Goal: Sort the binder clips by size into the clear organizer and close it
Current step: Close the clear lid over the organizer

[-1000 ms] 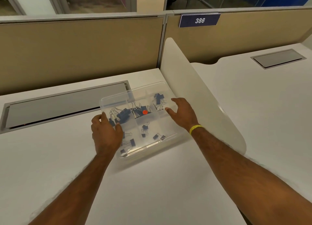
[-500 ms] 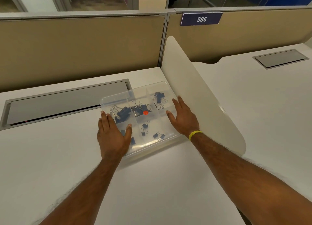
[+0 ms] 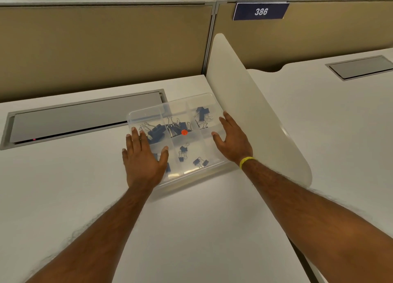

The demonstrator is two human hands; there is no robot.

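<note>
The clear organizer lies on the white desk with its transparent lid down over the compartments. Blue binder clips show through the lid: larger ones in the far compartments, small ones in the near ones. A red dot sticker sits on the lid's middle. My left hand lies flat on the lid's near left part, fingers straight. My right hand lies flat on the lid's right side, fingers straight, a yellow band on the wrist.
A white curved divider panel stands just right of the organizer, touching distance from my right hand. A grey cable hatch is set into the desk behind left. Tan partition walls close the back. A second desk lies to the right.
The lid has come down flat onto the organizer. Both hands went from holding the lid's edges to lying flat on top of it.
</note>
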